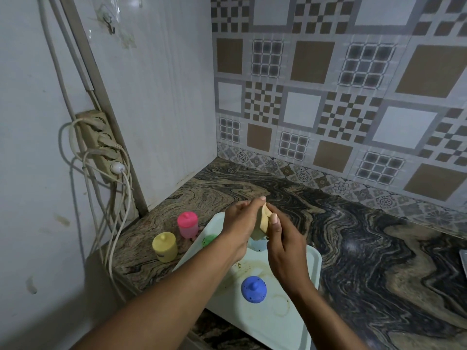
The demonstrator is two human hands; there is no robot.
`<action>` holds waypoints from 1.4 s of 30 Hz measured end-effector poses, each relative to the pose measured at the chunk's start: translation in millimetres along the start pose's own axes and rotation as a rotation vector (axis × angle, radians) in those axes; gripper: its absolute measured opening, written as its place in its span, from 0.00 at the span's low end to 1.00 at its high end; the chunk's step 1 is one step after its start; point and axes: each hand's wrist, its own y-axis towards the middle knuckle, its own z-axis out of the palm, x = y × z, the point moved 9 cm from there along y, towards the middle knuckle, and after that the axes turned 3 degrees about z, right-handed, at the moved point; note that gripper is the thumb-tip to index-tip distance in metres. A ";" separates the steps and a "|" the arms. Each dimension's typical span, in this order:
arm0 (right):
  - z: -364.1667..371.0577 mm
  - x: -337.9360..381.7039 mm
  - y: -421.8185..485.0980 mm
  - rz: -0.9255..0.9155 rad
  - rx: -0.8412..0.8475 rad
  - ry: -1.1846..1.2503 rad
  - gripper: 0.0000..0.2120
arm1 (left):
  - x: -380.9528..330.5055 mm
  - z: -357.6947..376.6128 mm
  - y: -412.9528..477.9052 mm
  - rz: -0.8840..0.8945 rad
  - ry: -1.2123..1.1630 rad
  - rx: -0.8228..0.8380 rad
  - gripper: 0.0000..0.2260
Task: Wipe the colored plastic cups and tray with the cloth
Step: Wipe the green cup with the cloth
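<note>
A pale mint tray (283, 322) with brown stains lies on the marbled counter. On it stand a blue cup (253, 290), a green cup (208, 240) partly behind my left wrist, and a light blue cup (257, 245) under my hands. A pink cup (187, 224) and a yellow cup (164, 246) stand on the counter left of the tray. Above the tray's far end, my left hand (240, 223) and my right hand (285, 246) both grip a folded beige cloth (264, 222) between them.
A corner of white wall and patterned tiles closes the counter (379, 248) at the back and left. A power strip (101, 145) with hanging cables sits on the left wall. A grey object's edge (463, 261) shows at the far right.
</note>
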 end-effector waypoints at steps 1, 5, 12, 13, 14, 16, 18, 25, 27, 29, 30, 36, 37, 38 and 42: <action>2.1 -11.4 4.9 0.097 0.027 0.058 0.20 | -2.5 -2.7 -1.4 0.018 0.018 -0.018 0.15; -0.1 -47.3 10.6 0.572 0.000 0.444 0.21 | -11.3 -28.0 -4.0 0.159 0.200 -0.205 0.22; 5.8 -33.4 6.6 0.424 -0.044 0.331 0.22 | -44.5 -7.4 -14.9 0.524 0.549 -0.142 0.18; 11.6 -45.4 3.4 0.634 -0.024 0.495 0.21 | -45.8 -1.5 -18.3 0.621 0.592 -0.090 0.17; 15.1 -51.2 -0.3 0.786 -0.021 0.637 0.19 | -46.1 4.1 -23.3 0.716 0.630 -0.029 0.17; 13.8 -53.4 1.2 0.846 -0.010 0.704 0.16 | -43.4 11.6 -29.1 0.849 0.731 0.076 0.17; 9.5 -51.0 5.4 0.769 -0.033 0.672 0.17 | -36.2 11.3 -25.0 0.765 0.834 0.151 0.15; 3.8 -28.8 5.5 0.345 -0.059 0.330 0.14 | -1.0 -8.7 -5.6 0.018 0.648 0.127 0.31; 4.0 -29.3 6.2 0.349 -0.061 0.284 0.15 | -12.6 0.1 -7.9 0.283 0.710 0.167 0.18; 6.2 -38.4 7.5 0.447 -0.033 0.308 0.17 | -14.5 7.8 -12.4 0.475 0.691 0.283 0.09; 7.4 -43.6 7.6 0.500 -0.017 0.342 0.17 | -12.5 8.8 -13.0 0.496 0.665 0.329 0.09; 4.3 -42.5 8.8 0.441 -0.053 0.283 0.16 | 15.6 -7.4 -2.1 -0.022 0.331 0.247 0.23; 5.8 -41.6 7.8 0.414 -0.054 0.260 0.17 | 16.9 -8.8 -3.1 -0.076 0.320 0.230 0.25; 7.4 -41.9 6.4 0.404 -0.054 0.250 0.18 | 13.8 -9.6 -3.8 -0.060 0.347 0.225 0.24; 18.1 -57.5 3.5 0.619 -0.045 0.421 0.21 | -9.1 -7.2 -13.4 0.320 0.501 0.295 0.11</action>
